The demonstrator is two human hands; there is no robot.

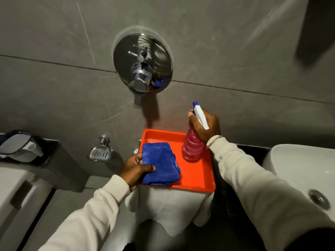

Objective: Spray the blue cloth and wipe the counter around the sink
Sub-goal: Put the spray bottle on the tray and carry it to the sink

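**Q:** ok where's everything sitting?

**Me:** My left hand (136, 168) is grasping the blue cloth (160, 163). Thumb lies across its top near the lower left corner, the other fingers are tucked under the left edge so you can't really see them. The cloth is folded and lies in the left half of the orange tray (196, 178), its near edge hanging a bit over the tray's front rim. My right hand (204, 126) is wrapped round the neck of the spray bottle (193, 148), pink ribbed body, white trigger head with a blue nozzle tip pointing up and away. The bottle's base is in the tray's back right corner; I can't tell if it's actually resting there or just off the surface.

**Q:** what's the tray on?

**Me:** Something draped in a white cover (172, 209). Whatever's underneath is fully hidden.

**Q:** and the sink?

**Me:** White basin (297, 165) at the right, cut off by the frame edge, only part of the bowl and the drain (319, 199) show. My right sleeve (253, 185) covers its left side. The counter around it is dark and mostly blocked by my arm.

**Q:** anything else?

**Me:** Chrome mixer valve (143, 63) on the grey wall, a metal soap dish (99, 153) lower left, and a blurry dark shape top right I can't make out.
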